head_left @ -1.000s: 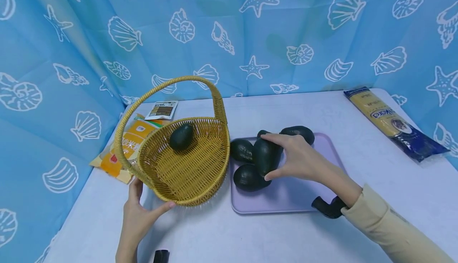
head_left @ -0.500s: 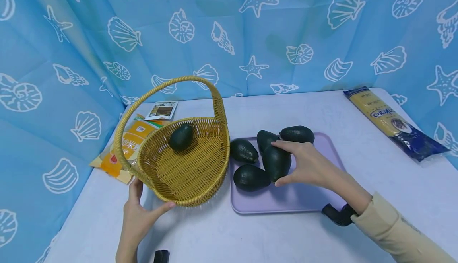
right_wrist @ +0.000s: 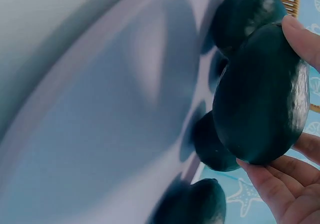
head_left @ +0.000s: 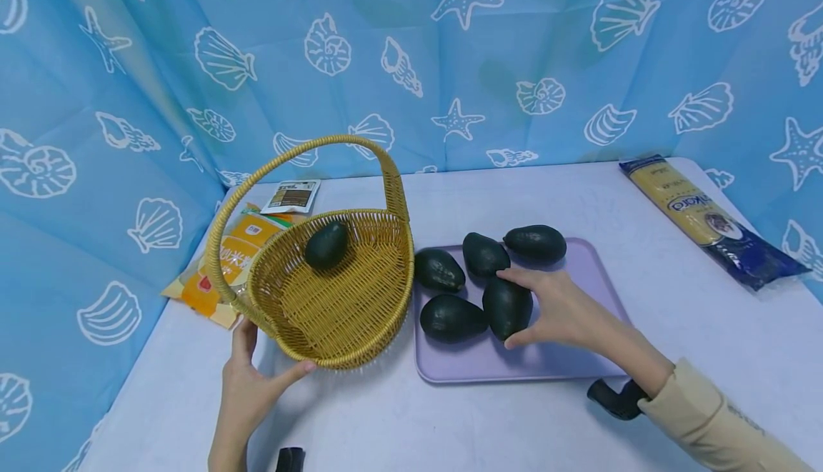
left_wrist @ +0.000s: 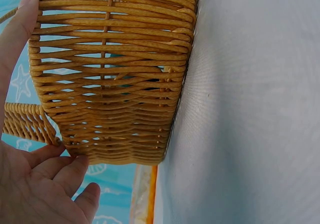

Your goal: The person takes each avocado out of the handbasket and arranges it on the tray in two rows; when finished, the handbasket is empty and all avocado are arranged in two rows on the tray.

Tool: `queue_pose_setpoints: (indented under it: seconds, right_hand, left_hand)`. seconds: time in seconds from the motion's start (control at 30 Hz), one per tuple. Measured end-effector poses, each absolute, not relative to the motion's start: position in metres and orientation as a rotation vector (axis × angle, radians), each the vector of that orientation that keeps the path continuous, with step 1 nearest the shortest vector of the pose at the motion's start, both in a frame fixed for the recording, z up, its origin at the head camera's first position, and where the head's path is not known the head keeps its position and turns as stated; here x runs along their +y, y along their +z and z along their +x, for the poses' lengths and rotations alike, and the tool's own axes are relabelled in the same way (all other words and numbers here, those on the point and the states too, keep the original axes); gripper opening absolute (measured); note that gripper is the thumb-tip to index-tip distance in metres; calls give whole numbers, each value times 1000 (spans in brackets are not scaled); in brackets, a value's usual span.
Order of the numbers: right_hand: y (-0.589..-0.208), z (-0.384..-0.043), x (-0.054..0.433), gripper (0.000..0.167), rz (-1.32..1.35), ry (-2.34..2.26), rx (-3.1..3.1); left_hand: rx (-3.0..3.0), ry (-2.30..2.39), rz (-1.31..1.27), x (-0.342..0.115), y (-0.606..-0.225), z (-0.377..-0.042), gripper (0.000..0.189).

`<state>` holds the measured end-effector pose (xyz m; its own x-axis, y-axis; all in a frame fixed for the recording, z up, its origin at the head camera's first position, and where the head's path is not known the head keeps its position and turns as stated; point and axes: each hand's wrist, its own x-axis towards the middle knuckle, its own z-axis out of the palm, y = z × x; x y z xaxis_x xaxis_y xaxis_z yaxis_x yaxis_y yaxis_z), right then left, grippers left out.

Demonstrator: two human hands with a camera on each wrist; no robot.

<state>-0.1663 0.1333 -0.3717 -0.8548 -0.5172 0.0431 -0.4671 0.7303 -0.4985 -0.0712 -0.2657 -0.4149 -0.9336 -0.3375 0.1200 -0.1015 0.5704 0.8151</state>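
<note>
Between the thumb and fingers of my right hand is a dark green avocado, pinched at its two ends over the lilac tray. The right wrist view shows this avocado close up, with others behind it. Several more avocados sit at the tray's left and back, one of them a front-left avocado. My left hand holds the near left side of a yellow wicker basket, thumb at the rim and fingers by the handle's base. One avocado lies inside the basket.
Behind the basket's left side lie an orange food packet and a small white sachet. A bag of pasta rests at the back right. The basket's tall handle arches over it. A blue shell-print curtain borders the table.
My right hand has moved right and nearer the front with the avocado, away from the avocados on the left. My left hand and the basket stay where they were.
</note>
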Motion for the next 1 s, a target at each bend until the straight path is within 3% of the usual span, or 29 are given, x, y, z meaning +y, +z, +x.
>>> queue_pose_setpoints:
  seconds: [1.0]
  right_hand:
    - [-384,-167,135,96,-761,-788,2819]
  left_hand:
    - [-2573,-1307,388,-266,-413,-70,112]
